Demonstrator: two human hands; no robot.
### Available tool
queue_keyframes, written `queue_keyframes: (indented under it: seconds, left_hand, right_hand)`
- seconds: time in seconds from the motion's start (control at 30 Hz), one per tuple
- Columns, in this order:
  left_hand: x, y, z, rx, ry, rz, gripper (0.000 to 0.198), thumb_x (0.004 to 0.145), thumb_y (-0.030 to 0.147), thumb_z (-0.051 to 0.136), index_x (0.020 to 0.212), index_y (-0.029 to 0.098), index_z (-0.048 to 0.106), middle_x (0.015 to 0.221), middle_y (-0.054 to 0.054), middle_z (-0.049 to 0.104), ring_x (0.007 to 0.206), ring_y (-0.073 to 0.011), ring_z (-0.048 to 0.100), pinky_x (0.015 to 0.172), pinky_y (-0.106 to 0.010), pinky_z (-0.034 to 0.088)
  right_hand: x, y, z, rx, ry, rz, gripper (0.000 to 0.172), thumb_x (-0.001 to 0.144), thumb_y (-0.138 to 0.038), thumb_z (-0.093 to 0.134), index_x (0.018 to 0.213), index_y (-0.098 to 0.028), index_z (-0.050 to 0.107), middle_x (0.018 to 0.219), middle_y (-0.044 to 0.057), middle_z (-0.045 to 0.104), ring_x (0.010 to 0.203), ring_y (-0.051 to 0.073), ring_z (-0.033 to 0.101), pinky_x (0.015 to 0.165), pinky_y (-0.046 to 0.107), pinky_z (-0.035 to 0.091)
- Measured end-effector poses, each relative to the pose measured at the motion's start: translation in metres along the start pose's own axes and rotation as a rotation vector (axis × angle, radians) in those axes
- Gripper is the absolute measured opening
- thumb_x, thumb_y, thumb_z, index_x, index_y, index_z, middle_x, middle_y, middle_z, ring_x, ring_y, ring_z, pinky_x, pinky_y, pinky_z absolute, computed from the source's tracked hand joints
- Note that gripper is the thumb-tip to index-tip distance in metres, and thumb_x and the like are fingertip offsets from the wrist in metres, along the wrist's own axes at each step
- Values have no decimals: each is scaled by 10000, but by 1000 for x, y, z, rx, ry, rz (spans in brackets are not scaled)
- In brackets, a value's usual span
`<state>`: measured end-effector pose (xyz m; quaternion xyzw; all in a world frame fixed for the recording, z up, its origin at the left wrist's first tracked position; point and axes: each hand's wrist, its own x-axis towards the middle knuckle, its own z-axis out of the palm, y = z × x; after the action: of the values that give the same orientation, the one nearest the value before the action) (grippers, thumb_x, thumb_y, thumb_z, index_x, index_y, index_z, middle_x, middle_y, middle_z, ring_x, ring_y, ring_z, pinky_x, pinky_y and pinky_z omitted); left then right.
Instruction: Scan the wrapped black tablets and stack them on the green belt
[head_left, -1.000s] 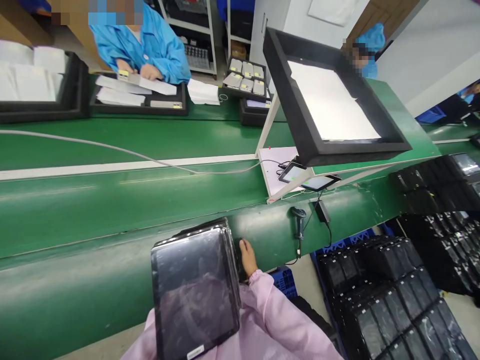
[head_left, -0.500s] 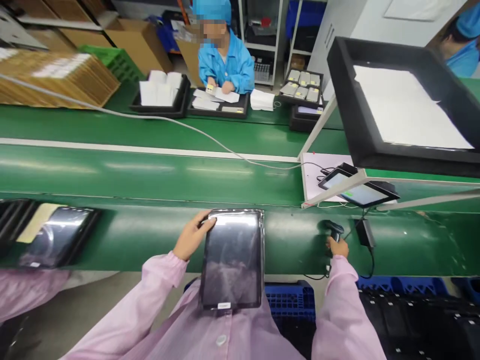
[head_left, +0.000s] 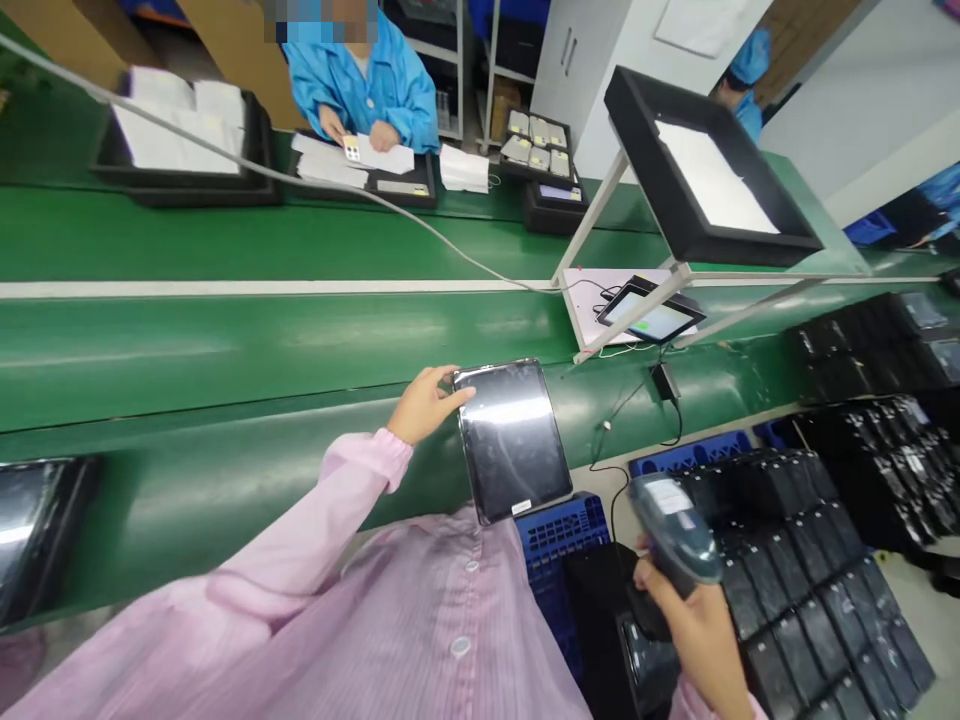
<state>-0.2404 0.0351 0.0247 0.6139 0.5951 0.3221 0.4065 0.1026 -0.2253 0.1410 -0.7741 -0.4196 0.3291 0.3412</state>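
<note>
The left hand (head_left: 427, 405) is closed on the upper left corner of a tablet (head_left: 514, 440), with the thumb on the dark glass face and the other fingers behind it. The tablet stands tilted just to the right of this hand: its lower edge is near the person's chest and its upper edge is over the front rim of the green tabletop (head_left: 225, 350). A small white label (head_left: 521, 507) sits at the lower edge, on the far side from the hand. The right hand (head_left: 701, 625) is wrapped around the grip of a barcode scanner (head_left: 671, 535), whose head rises above the fist; its cable (head_left: 611, 480) runs up toward the tabletop. Between the two hands, lower down, is a blue crate (head_left: 559, 525), and to the right of the right hand lie stacks of tablets (head_left: 810, 560). I judge the tablet to be stiff, flat and rather light, but the shiny surface looks slippery and the glass is probably fragile. A hold at one corner seems weak; taking it by the two long edges, away from the label, looks safer to me.
</note>
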Motion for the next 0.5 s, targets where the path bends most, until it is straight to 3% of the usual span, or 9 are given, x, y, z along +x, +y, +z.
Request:
queue_keyframes:
  seconds: [0.1, 0.23, 0.5]
  left_hand:
    - [6, -2, -2, 14, -37, -22, 587, 801, 542, 745, 1240, 159, 673, 1108, -82, 621, 731, -160, 616, 864, -377, 515]
    - [12, -2, -2, 16, -52, -24, 557, 783, 498, 780, 1199, 143, 677, 1116, -98, 626, 785, -171, 606, 883, -372, 502]
    - [14, 14, -9, 182, -134, -36, 666, 755, 614, 793, 1193, 131, 656, 1208, -131, 573, 896, -230, 632, 875, -378, 492]
  right_hand:
    - [-46, -5, 43, -87, -144, 8, 396, 833, -540, 721, 1035, -202, 759, 970, 122, 768, 881, 290, 729, 822, 399, 604]
    - [-74, -1, 84, -149, -232, 10, 425, 911, -450, 671, 1266, -218, 687, 1177, 113, 755, 1094, 296, 717, 923, 377, 585]
    - [-77, -9, 93, -222, -246, 2, 383, 930, -423, 629, 1247, -212, 670, 1188, 90, 758, 1100, 275, 719, 863, 315, 568]
